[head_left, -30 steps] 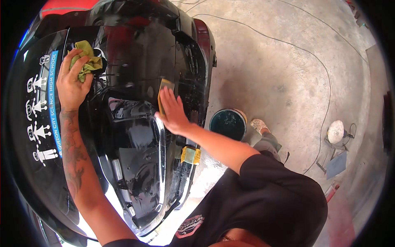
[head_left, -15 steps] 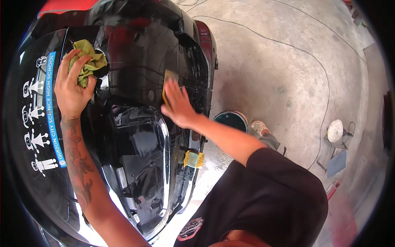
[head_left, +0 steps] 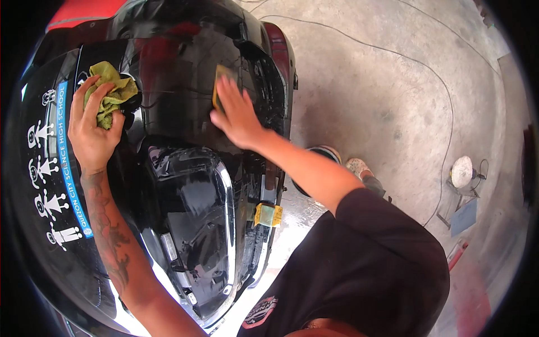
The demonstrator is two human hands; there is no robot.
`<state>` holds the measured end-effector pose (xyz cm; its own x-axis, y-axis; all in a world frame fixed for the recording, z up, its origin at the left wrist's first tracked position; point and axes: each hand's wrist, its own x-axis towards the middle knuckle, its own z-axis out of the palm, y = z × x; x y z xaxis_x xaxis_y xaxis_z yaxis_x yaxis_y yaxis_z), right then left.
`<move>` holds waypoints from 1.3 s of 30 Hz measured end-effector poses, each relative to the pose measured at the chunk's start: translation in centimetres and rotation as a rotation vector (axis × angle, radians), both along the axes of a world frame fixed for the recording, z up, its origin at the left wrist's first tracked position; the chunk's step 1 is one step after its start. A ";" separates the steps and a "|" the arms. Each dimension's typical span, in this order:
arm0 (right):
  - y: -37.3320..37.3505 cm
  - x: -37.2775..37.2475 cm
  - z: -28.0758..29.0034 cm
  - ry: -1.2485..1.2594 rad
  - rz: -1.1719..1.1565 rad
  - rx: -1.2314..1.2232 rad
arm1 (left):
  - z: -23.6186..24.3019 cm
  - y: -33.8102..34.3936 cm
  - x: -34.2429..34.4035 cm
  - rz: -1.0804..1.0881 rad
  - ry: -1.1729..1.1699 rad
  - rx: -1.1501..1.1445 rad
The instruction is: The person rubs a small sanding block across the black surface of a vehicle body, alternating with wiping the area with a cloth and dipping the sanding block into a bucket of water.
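My left hand [head_left: 94,132] is closed on a crumpled yellow-green cloth [head_left: 115,92], resting at the lower edge of the rear window on a black car [head_left: 174,112]. With fingers stretched and close together, my right hand [head_left: 241,115] presses a thin yellow sanding sheet [head_left: 217,92] flat against the wet, glossy rear panel. The palm hides part of the sheet, and the fingers are slightly blurred. A second yellow piece with a greenish face [head_left: 268,215] lies on the bumper edge nearer my body.
A dark bucket [head_left: 331,153] stands on the concrete floor, partly behind my right forearm, beside a shoe [head_left: 357,167]. A long cable [head_left: 418,70] curves over the floor. Far right is a stand with a round pale top [head_left: 462,172]. Red bodywork [head_left: 81,14] shows at top left.
My right hand has slid the sanding sheet farther up the panel and slightly left. My left hand still grips the cloth; the view has shifted a little.
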<state>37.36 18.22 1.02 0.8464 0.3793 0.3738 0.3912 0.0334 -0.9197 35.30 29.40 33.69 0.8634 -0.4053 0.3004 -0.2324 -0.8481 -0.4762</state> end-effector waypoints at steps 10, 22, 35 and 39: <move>-1.7 -10.6 -3.3 -0.086 0.281 -0.213 | -0.6 0.8 -0.6 0.011 0.023 -0.014; -1.2 -11.1 -1.6 0.093 0.360 -0.209 | -0.2 0.8 -0.6 0.026 0.029 0.003; 0.3 -7.1 -2.4 0.120 0.138 0.004 | -0.1 0.6 -0.4 0.014 0.044 -0.001; -1.6 -13.2 -3.4 0.053 0.331 -0.130 | -0.1 0.6 -0.4 0.012 0.044 0.008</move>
<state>24.18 16.59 -2.39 0.6865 0.6779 0.2630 0.3301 0.0316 -0.9434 34.92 30.03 33.61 0.8806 -0.3973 0.2583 -0.2434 -0.8469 -0.4728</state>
